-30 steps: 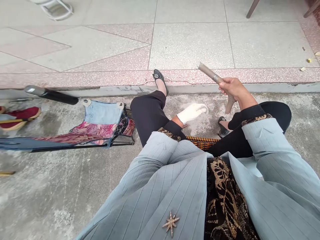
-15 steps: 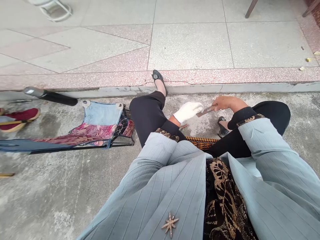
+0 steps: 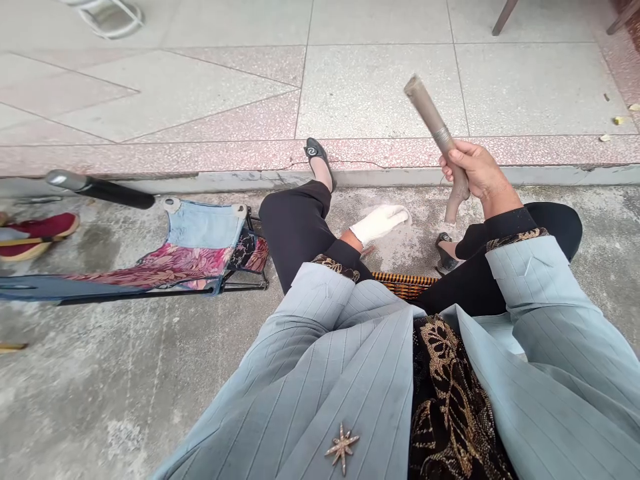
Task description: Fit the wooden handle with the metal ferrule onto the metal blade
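My left hand [image 3: 381,223], in a white knitted glove, hangs low between my knees over a pale patch of concrete. Its fingers are pressed together, and whatever they may hold is too small to make out. Higher and to the right, my bare right hand [image 3: 475,170] is wrapped around a wooden-handled tool [image 3: 426,110]. The thick round handle tilts up to the left, with wire wound around it just above my fingers. Below my grip a brownish, narrower end [image 3: 454,203] points down; its exact shape is unclear.
A woven basket or seat edge [image 3: 405,285] shows between my legs. On the left stand a folding chair [image 3: 200,250] with patterned cloth, a black handle-like bar [image 3: 117,193] and another person's red shoe [image 3: 55,227]. A low step edge [image 3: 380,177] runs across in front.
My right hand has lifted and turned the tool from beside the gloved fingers to a raised, upright slant. My left hand has stayed nearly in place.
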Tool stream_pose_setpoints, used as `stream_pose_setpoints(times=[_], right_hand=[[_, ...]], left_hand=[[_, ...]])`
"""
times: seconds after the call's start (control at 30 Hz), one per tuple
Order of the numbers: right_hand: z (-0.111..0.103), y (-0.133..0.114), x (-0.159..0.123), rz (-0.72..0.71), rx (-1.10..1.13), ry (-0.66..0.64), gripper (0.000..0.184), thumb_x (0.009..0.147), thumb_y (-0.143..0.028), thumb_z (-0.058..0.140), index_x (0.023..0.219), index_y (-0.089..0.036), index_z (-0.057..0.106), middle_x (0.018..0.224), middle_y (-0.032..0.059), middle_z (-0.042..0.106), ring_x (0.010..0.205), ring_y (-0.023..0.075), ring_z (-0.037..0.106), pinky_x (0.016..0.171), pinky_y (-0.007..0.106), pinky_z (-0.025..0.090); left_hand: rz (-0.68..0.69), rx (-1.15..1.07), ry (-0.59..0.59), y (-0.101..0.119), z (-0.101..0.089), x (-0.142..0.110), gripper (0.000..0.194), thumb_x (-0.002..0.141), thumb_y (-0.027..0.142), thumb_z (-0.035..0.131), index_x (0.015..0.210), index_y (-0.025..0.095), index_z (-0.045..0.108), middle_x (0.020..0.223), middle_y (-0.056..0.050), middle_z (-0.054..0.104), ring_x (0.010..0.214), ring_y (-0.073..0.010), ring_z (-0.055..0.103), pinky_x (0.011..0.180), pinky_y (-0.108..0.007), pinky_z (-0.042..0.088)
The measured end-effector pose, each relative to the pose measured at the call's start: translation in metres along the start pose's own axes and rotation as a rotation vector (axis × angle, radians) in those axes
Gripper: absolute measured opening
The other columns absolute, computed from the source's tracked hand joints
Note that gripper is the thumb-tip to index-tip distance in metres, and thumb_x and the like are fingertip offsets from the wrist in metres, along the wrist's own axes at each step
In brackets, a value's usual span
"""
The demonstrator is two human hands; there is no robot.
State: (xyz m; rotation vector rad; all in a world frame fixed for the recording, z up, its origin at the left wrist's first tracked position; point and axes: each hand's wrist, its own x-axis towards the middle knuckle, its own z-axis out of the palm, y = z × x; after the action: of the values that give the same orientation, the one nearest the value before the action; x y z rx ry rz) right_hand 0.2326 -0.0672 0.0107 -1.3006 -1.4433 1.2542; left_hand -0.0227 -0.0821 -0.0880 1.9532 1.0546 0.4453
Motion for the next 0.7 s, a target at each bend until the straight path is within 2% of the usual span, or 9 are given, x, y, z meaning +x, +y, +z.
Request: stream_pose_setpoints(times=[0.07,0.13,0.23,0.33,0.43,0.53,0.63,0.7], right_hand=[[-0.002,0.014,0.009,0.058,-0.078,0.167,0.053,0.082,-0.060,0.067,0.113,-0.016,0.067,0.074,0.0027,0.062,0.057,0.0111,0.053,0.052,0.024,0.046],[-0.004,0.029,0.017,0.134,-0.219,0.223,0.052,0.083,-0.056,0.067,0.115,-0.014,0.068,0.074,0.0038,0.062,0.055,0.0114,0.053,0.053,0.026,0.045],[-0.004,0.044,0.023,0.192,-0.553,0.198,0.047,0.083,-0.048,0.068,0.115,-0.014,0.071,0.079,0.0064,0.065,0.065,0.0169,0.060,0.062,0.030,0.047],[-0.002,0.046,0.022,0.179,-0.899,0.130,0.037,0.085,-0.041,0.065,0.112,-0.017,0.074,0.088,0.0079,0.070,0.083,0.0247,0.064,0.071,0.032,0.046],[0.001,0.042,0.018,0.198,-1.094,-0.014,0.035,0.086,-0.035,0.061,0.116,-0.020,0.073,0.098,0.0088,0.073,0.091,0.0270,0.063,0.072,0.032,0.043],[0.003,0.041,0.015,0.240,-1.204,-0.242,0.038,0.086,-0.035,0.062,0.121,-0.023,0.072,0.105,0.0094,0.073,0.095,0.0271,0.064,0.075,0.032,0.043],[0.004,0.040,0.013,0.311,-1.162,-0.474,0.042,0.083,-0.034,0.067,0.123,-0.026,0.072,0.105,0.0068,0.074,0.093,0.0246,0.065,0.074,0.031,0.044],[0.004,0.039,0.011,0.354,-1.031,-0.637,0.042,0.081,-0.037,0.069,0.122,-0.027,0.073,0.095,0.0043,0.074,0.081,0.0206,0.064,0.070,0.029,0.043]], left_hand=[[0.058,0.022,-0.097,0.005,0.001,-0.002,0.030,0.094,0.037,0.050,0.085,0.018,0.071,0.082,-0.003,0.068,0.088,-0.0200,0.066,0.081,-0.032,0.050],[0.116,0.056,-0.124,0.009,-0.001,-0.004,0.030,0.094,0.034,0.047,0.087,0.018,0.071,0.089,-0.004,0.070,0.091,-0.0193,0.066,0.084,-0.031,0.049],[0.204,0.111,-0.114,0.012,-0.006,-0.005,0.031,0.094,0.033,0.045,0.090,0.017,0.071,0.094,-0.004,0.072,0.092,-0.0190,0.066,0.086,-0.030,0.048],[0.226,0.157,-0.098,0.013,-0.010,-0.007,0.032,0.095,0.033,0.044,0.093,0.016,0.071,0.093,-0.004,0.072,0.089,-0.0182,0.066,0.085,-0.029,0.046],[0.189,0.194,-0.063,0.014,-0.015,-0.010,0.033,0.097,0.034,0.043,0.094,0.016,0.071,0.092,-0.004,0.072,0.088,-0.0178,0.065,0.083,-0.028,0.046],[0.165,0.190,0.005,0.016,-0.020,-0.011,0.033,0.096,0.033,0.042,0.094,0.015,0.070,0.089,-0.005,0.071,0.086,-0.0176,0.065,0.082,-0.027,0.046],[0.149,0.120,0.084,0.015,-0.026,-0.012,0.032,0.096,0.030,0.040,0.093,0.015,0.069,0.090,-0.005,0.071,0.085,-0.0165,0.064,0.084,-0.028,0.046],[0.116,0.080,0.142,0.014,-0.029,-0.011,0.034,0.097,0.030,0.038,0.091,0.016,0.068,0.091,-0.005,0.071,0.086,-0.0164,0.064,0.084,-0.028,0.046]])
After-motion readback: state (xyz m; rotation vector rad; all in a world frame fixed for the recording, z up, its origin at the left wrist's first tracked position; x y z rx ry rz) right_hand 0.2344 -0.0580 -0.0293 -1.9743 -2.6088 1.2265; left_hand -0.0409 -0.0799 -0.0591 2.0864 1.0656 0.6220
